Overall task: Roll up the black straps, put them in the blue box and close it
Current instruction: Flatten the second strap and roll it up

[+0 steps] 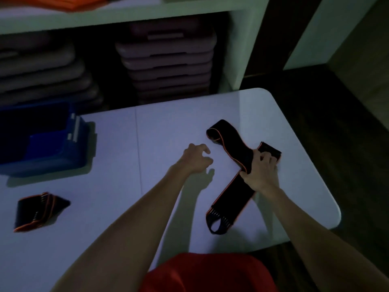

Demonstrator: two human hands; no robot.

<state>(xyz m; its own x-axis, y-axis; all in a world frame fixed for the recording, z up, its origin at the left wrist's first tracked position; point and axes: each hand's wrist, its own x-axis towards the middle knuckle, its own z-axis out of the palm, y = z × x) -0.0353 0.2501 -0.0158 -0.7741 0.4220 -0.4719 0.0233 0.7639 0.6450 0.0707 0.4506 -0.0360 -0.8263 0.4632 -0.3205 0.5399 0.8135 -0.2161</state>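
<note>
At frame's left edge, blue box cut off

A box sits on the table at the far left. A folded strap lies on the table in front of it. A long strap lies unrolled on the right side, under the right hand. The left hand is just left of it. Shelves stand behind the table.
</note>
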